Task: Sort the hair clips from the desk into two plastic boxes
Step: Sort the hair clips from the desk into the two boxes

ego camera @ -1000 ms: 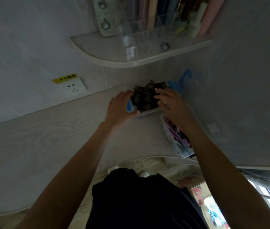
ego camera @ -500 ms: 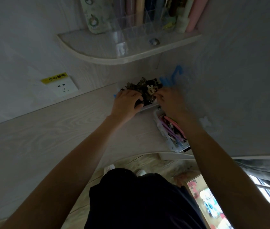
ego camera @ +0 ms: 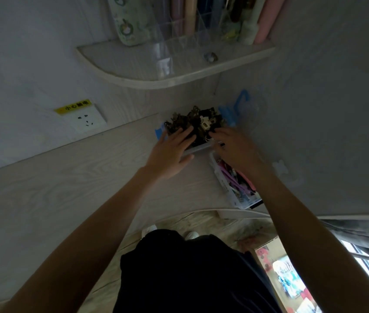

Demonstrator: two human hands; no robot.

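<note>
A clear plastic box [ego camera: 198,148] with blue latches stands in the desk's back corner, heaped with dark hair clips [ego camera: 179,123]. One pale clip [ego camera: 205,124] lies on top of the heap. My left hand [ego camera: 170,152] lies flat on the heap's left side, fingers straight. My right hand [ego camera: 235,150] reaches in from the right, its fingertips touching the dark clips; I see nothing held in it. Under my right wrist stands a second clear box [ego camera: 228,193] filled with pink and purple clips [ego camera: 235,181], partly hidden by my forearm.
A curved corner shelf [ego camera: 156,80] with a clear organiser [ego camera: 179,41] and tubes hangs above the boxes. A wall socket [ego camera: 86,119] with a yellow label sits at the left. The pale wood desk [ego camera: 77,177] stretches left; its curved front edge runs just below the second box.
My left hand has moved from the box's left side onto the heap and now lies flat there. My right hand stays at the heap's right side.
</note>
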